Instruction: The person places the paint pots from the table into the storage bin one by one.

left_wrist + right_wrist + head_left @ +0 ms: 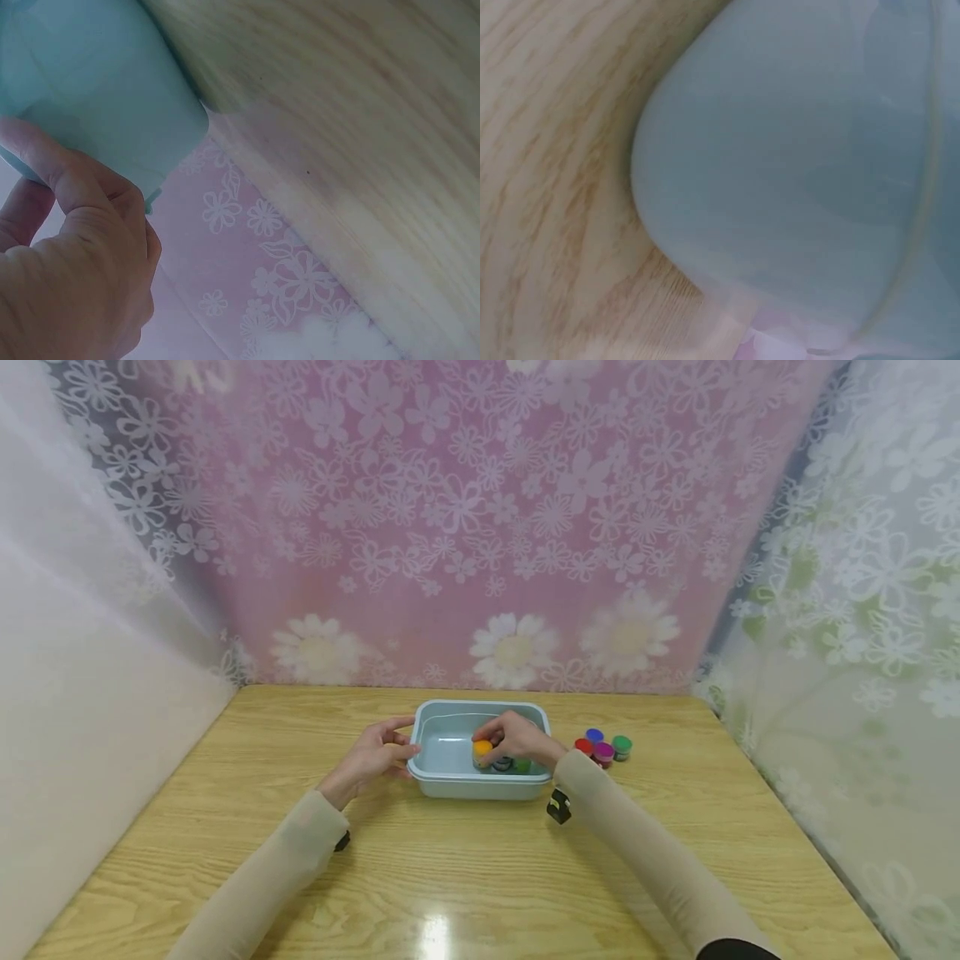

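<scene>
A light blue plastic tub stands on the wooden table, also filling much of the right wrist view. At its left end my left hand holds the rim, thumb at the edge; the left wrist view shows this hand with curled fingers against the tub. Inside the tub, my right hand pinches a small jar with an orange lid. Beside that jar are a dark jar and a light green one, partly hidden by the hand. The right wrist view does not show the hand.
Right of the tub sit several small jars: one with a blue lid, a red lid, a purple lid and a green lid. Floral curtains hang behind the table and at both sides.
</scene>
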